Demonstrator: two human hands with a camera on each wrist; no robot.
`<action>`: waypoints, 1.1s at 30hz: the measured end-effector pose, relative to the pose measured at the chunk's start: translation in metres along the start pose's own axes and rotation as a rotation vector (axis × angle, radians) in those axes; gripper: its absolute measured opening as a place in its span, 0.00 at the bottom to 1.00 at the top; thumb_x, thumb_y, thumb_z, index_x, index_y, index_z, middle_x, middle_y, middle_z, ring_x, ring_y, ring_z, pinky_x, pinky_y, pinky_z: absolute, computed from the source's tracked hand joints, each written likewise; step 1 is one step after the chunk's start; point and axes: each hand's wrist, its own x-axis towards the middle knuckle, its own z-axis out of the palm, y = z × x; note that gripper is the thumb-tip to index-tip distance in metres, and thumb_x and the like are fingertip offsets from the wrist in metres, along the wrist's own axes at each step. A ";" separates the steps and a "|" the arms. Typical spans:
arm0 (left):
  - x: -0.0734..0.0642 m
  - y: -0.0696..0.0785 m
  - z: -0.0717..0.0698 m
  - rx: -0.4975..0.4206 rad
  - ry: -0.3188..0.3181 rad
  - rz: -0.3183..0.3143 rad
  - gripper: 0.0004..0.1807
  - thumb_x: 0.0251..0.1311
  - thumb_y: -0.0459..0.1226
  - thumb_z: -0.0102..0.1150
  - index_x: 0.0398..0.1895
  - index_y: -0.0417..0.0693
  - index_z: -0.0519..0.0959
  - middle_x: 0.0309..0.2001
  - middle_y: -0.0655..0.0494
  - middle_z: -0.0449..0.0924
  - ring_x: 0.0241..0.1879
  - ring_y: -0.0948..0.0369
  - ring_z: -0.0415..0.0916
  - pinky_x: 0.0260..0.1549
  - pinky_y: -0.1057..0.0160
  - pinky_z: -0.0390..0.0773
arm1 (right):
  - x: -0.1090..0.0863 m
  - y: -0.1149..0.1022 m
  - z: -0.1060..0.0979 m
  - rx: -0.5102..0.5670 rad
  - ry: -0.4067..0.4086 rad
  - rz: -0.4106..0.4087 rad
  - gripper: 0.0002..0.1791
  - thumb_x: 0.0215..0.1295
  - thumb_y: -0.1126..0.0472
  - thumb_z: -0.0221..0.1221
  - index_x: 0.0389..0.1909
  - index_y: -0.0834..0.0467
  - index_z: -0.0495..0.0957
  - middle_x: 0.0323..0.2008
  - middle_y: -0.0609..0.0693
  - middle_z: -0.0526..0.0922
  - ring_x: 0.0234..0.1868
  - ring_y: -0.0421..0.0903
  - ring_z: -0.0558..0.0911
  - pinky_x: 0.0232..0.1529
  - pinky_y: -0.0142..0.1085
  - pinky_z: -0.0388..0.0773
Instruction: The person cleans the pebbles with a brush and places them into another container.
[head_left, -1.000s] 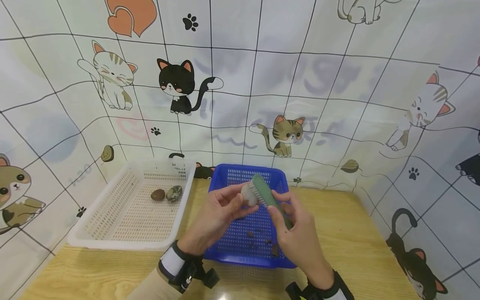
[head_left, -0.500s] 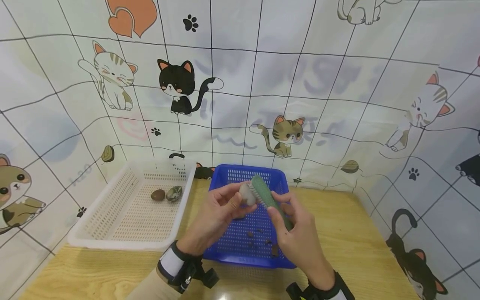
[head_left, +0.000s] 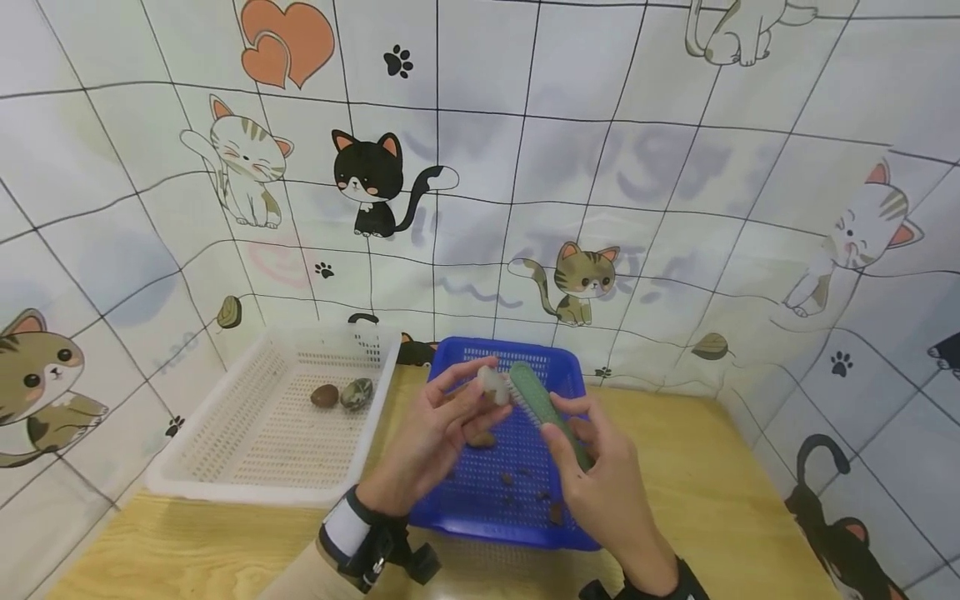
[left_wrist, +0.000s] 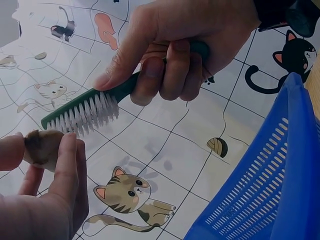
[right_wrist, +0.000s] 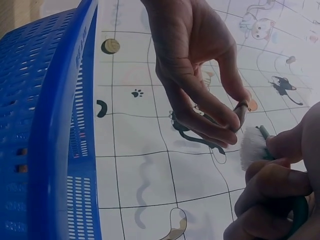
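Between thumb and fingers my left hand [head_left: 431, 429] pinches a pale grey stone [head_left: 492, 385], above the blue basket. In the left wrist view a brown patch marks the face of the stone [left_wrist: 46, 147]. My right hand [head_left: 603, 475] grips a green brush [head_left: 534, 390] by its handle, thumb laid along its back. White bristles [left_wrist: 85, 114] point toward the stone, their ends right at its upper edge in the left wrist view. In the right wrist view the stone is mostly hidden behind the left fingers.
The blue basket [head_left: 517, 537] under both hands holds a tan stone [head_left: 482, 439] and several brown fragments [head_left: 555, 512]. To the left stands a white basket [head_left: 243, 492] with a brown stone [head_left: 325, 396] and a mottled green stone [head_left: 356, 393]. A cat-patterned sheet [head_left: 480, 167] rises behind the wooden table [head_left: 675, 467].
The left hand has turned the stone, so a brown patch now shows. The brush has shifted slightly right and down in the head view, which has itself moved a little.
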 end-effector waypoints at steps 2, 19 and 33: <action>-0.001 0.000 -0.001 -0.008 0.032 0.001 0.19 0.91 0.33 0.56 0.78 0.43 0.79 0.65 0.50 0.91 0.59 0.59 0.95 0.70 0.59 0.92 | -0.001 0.000 0.001 0.012 0.010 0.020 0.13 0.84 0.72 0.65 0.63 0.65 0.80 0.64 0.68 0.93 0.31 0.33 0.87 0.16 0.25 0.73; 0.002 -0.012 0.002 -0.059 0.138 -0.026 0.08 0.87 0.31 0.63 0.60 0.50 0.86 0.59 0.53 0.93 0.58 0.58 0.97 0.67 0.62 0.93 | -0.002 0.006 0.011 0.136 0.039 0.077 0.13 0.86 0.72 0.63 0.65 0.67 0.78 0.60 0.69 0.94 0.33 0.34 0.85 0.26 0.33 0.82; 0.001 -0.015 0.005 -0.069 0.134 -0.039 0.09 0.86 0.33 0.65 0.62 0.52 0.87 0.59 0.52 0.94 0.58 0.56 0.97 0.65 0.60 0.95 | -0.001 0.004 0.013 0.112 0.093 0.121 0.15 0.86 0.72 0.63 0.67 0.69 0.78 0.41 0.55 0.98 0.37 0.33 0.89 0.44 0.32 0.87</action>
